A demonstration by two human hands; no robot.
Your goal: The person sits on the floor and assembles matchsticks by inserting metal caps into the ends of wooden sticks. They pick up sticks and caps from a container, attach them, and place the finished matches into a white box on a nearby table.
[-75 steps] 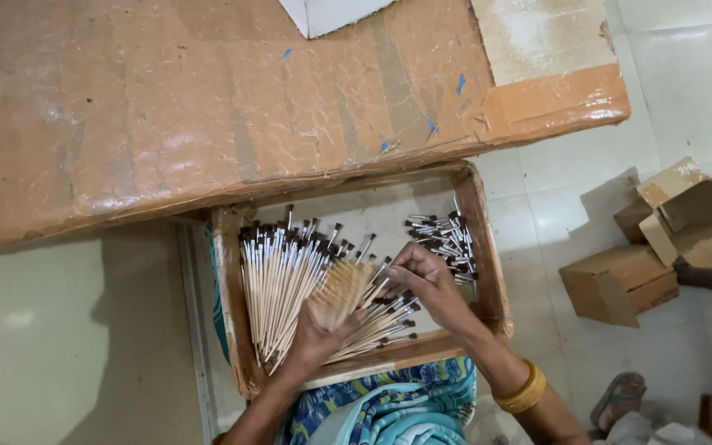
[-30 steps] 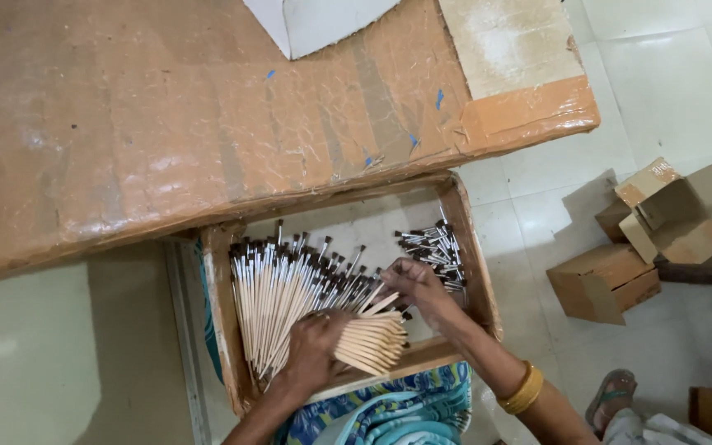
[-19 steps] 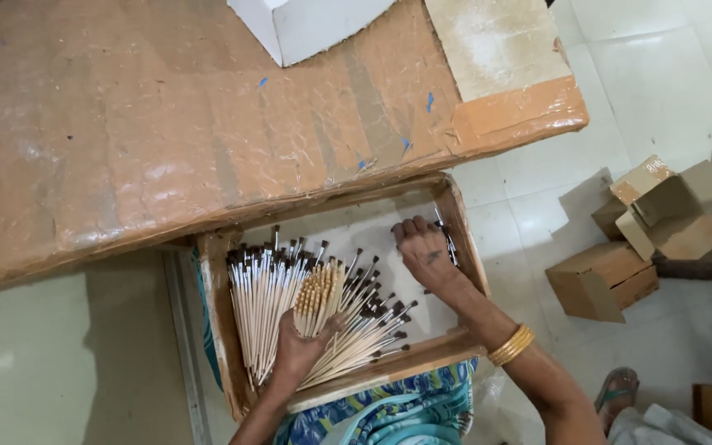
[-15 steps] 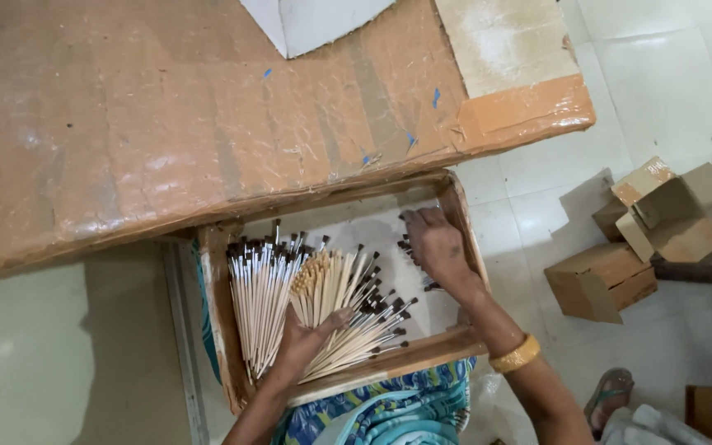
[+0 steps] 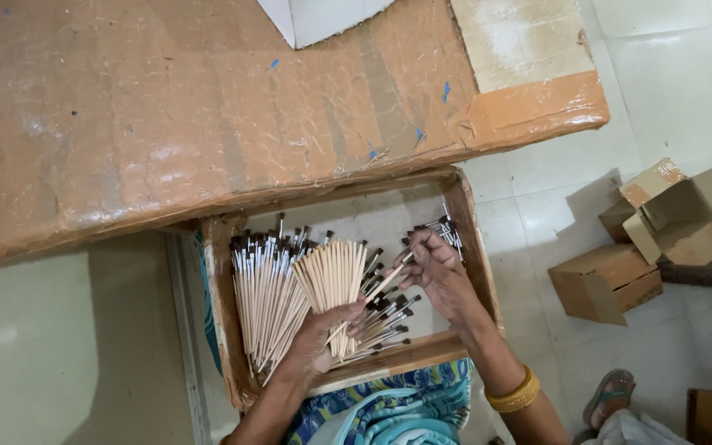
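The left hand (image 5: 320, 339) has its fingers curled tight around a bundle (image 5: 335, 276) of pale wooden brush handles, which fans upward from the fist with the cut ends toward the table. The right hand (image 5: 438, 272) pinches a single brush (image 5: 386, 280) between thumb and fingertips; the brush slants down to the left, its lower end near the bundle. A gold bangle (image 5: 515, 394) sits on the right wrist.

Both hands work inside a shallow wooden tray (image 5: 230, 330). To the left of the bundle a loose row of brushes (image 5: 261, 288) lies with dark bristles pointing away from the person. Under and right of the bundle more brushes (image 5: 389, 321) lie crossed, and a small heap (image 5: 447, 232) rests in the tray's far right corner, just beyond the right hand.

Above the tray is a table (image 5: 208, 107) wrapped in brown tape and plastic. On the tiled floor to the right stand small cardboard boxes (image 5: 644, 239). Patterned blue cloth (image 5: 389, 404) shows below the tray.
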